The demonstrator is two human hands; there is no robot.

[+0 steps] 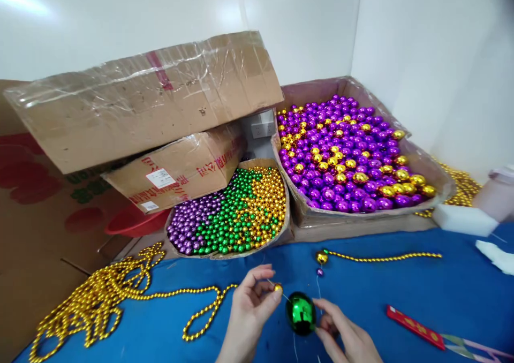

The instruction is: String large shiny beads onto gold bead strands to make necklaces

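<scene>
My left hand (249,314) is closed, its thumb and fingers pinching a small gold bead (278,287). A thin thread or needle runs from that bead toward a large shiny green ball (301,314). My right hand (346,332) grips the ball's right side between thumb and fingertips. Behind the hands, a larger gold ball (322,257) and a small purple bead (319,272) sit on a pale string, joined to a strand of small gold beads (385,257) lying on the blue cloth (361,293).
A tangled gold bead chain (100,285) lies at left. Behind stand a box of small purple, green and gold beads (231,213) and a bigger box of purple and gold balls (341,159). Stacked cartons (152,103) lean over a red basin (134,221). A red-handled tool (415,326) rests at right.
</scene>
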